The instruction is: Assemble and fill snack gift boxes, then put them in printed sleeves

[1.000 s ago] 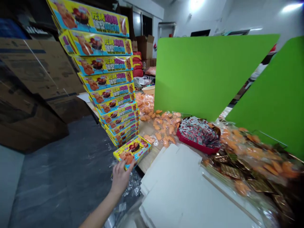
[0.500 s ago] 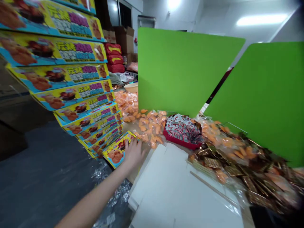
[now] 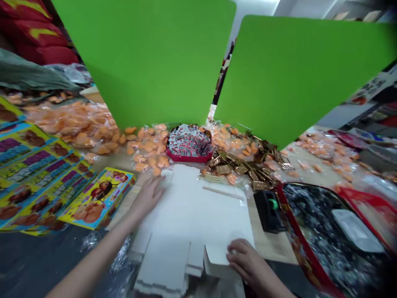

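Note:
A stack of flat, unfolded white cardboard boxes (image 3: pixel 186 215) lies in front of me. My left hand (image 3: pixel 149 196), a little blurred, is at the left edge of the stack with its fingers stretched out and nothing held. At the lower right, my right hand (image 3: pixel 246 260) has its fingers curled on a bent-up flap (image 3: pixel 218 258) of the top cardboard. A yellow and blue printed box (image 3: pixel 97 196) lies left of my left hand, beside the stacked printed boxes (image 3: pixel 40 178).
Behind the cardboard are orange pieces in clear packets (image 3: pixel 149 147), a red tray (image 3: pixel 189 158) of small printed sachets and brown-gold packets (image 3: pixel 245 167). A black tape dispenser (image 3: pixel 269 211) and a red-rimmed container (image 3: pixel 287 207) stand right. Green panels (image 3: pixel 155 62) rise behind.
The view has swung right and down. My left hand has left the printed box and moved right to the cardboard. My right hand has come into view at the flap.

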`<state>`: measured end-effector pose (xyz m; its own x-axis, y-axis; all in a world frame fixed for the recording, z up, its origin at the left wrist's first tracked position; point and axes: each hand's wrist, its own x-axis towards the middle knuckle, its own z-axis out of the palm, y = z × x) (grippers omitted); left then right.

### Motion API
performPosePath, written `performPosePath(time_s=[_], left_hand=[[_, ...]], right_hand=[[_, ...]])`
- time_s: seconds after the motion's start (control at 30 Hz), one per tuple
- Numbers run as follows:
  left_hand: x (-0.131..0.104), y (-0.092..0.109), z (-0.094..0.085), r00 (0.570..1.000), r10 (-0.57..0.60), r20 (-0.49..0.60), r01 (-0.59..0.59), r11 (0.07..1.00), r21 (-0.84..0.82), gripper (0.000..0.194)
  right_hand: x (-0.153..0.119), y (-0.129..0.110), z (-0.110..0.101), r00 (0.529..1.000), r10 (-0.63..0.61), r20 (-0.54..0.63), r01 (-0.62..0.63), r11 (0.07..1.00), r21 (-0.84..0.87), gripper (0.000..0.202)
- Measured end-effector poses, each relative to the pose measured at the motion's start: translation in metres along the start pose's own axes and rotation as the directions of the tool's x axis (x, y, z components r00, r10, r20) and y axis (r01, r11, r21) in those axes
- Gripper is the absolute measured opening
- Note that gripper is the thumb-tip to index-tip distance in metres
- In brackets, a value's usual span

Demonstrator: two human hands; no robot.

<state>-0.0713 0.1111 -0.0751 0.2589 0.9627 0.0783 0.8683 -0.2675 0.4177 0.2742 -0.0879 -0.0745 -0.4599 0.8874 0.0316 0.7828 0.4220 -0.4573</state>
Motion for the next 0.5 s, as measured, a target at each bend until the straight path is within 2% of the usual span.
performPosePath(time_s=[0.1,0.17,0.23,0.27,0.3,0.33,0.4,0.43,0.5], left_hand=[[-0.066,-0.008,0.016,0.998,0.048,-0.043,-0.054,0.987,-0.153,0.042],[-0.089,-0.014,0.015,0.998,-0.001,-0.06,-0.009,0.985,-0.173,0.043],[-0.091,-0.016,0.005,0.989,-0.15,0.015,0.151,0.981,-0.123,0.048],[-0.087,-0.016,-0.003,0.966,-0.241,0.094,0.252,0.96,-0.124,0.051],[-0.082,-0.014,-0.012,0.926,-0.311,0.213,0.347,0.925,-0.156,0.054],[-0.075,-0.012,-0.02,0.874,-0.331,0.356,0.421,0.881,-0.215,0.055],[-0.066,-0.007,-0.034,0.782,-0.234,0.578,0.501,0.787,-0.359,0.052],[-0.064,-0.003,-0.038,0.768,-0.187,0.613,0.514,0.751,-0.415,0.051],[-0.065,0.004,-0.043,0.795,-0.161,0.585,0.509,0.702,-0.498,0.051]], right_hand=[[0.009,-0.004,-0.008,1.0,0.013,0.02,-0.014,0.999,0.046,0.026],[0.01,-0.01,-0.015,0.999,0.025,-0.03,-0.024,0.999,0.048,0.028],[0.008,-0.023,-0.028,0.98,0.013,-0.2,-0.012,1.0,0.007,0.024],[0.006,-0.032,-0.036,0.951,-0.017,-0.31,0.01,1.0,-0.025,0.019],[0.002,-0.041,-0.044,0.91,-0.062,-0.41,0.041,0.997,-0.058,0.015],[-0.002,-0.051,-0.053,0.867,-0.115,-0.484,0.084,0.993,-0.086,0.014],[-0.013,-0.067,-0.064,0.801,-0.183,-0.57,0.141,0.983,-0.117,0.02],[-0.019,-0.073,-0.066,0.775,-0.193,-0.602,0.146,0.981,-0.128,0.021],[-0.028,-0.079,-0.062,0.73,-0.163,-0.663,0.103,0.986,-0.129,0.022]])
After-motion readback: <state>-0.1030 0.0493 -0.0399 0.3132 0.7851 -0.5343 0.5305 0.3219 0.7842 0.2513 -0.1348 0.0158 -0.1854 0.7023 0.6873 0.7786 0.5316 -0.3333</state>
